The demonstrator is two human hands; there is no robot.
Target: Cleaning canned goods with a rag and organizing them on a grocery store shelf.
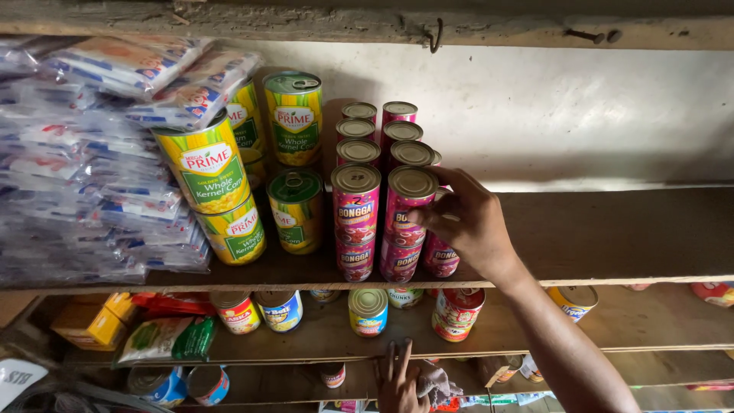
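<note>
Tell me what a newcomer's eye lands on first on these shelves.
The right hand grips the front upper pink can in the stacked pink rows at mid shelf. Left of them stand tall yellow-green corn cans, with plastic packets piled at far left. The left hand rests on a lower shelf edge.

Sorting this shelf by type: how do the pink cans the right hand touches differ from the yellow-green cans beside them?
The pink cans are slimmer; the yellow-green cans are wider. The pink ones have tan lids; the yellow-green ones have green lids. The right hand grips a pink can; no hand touches the yellow-green ones. Both kinds stand upright, stacked two high on one wooden shelf.
</note>
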